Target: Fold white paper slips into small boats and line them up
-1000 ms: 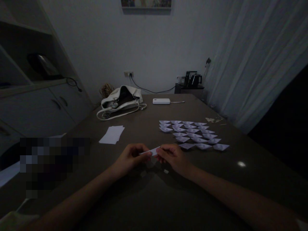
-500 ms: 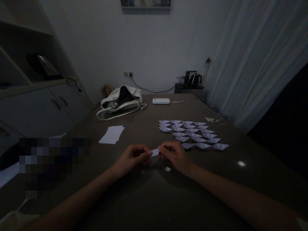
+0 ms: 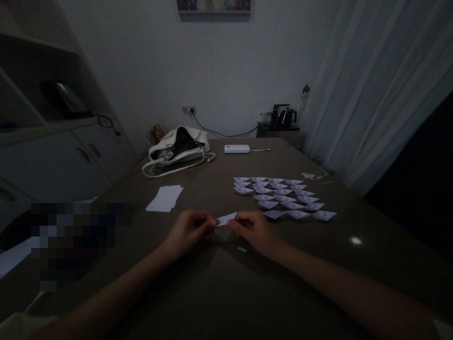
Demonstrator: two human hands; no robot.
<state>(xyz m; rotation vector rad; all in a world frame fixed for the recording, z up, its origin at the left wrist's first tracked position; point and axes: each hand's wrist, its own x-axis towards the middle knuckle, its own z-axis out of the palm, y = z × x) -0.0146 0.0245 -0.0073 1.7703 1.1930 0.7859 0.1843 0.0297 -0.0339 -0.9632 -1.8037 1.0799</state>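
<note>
A small strip of white folded paper (image 3: pixel 225 219) is stretched between my two hands, just above the table. My left hand (image 3: pixel 191 231) pinches its left end between thumb and fingers. On the other side, my right hand (image 3: pixel 256 231) grips the right end in the same way. Beyond my right hand stand several rows of small white paper boats (image 3: pixel 283 198). To the far left of my hands lies a stack of white paper sheets (image 3: pixel 165 198). A tiny white scrap (image 3: pixel 241 249) shows on the table below my right hand.
A white handbag (image 3: pixel 179 148) and a white power bank (image 3: pixel 237 149) with a short cable rest toward the back of the dark table (image 3: pixel 226 293). Paper scraps (image 3: pixel 314 175) lie by the right edge. A kettle (image 3: pixel 287 116) stands on a low cabinet behind.
The paper has tilted and shows more of its face, with my left hand slightly farther left. Its right end now reaches above my right thumb. The scrap on the table looks smaller and flatter.
</note>
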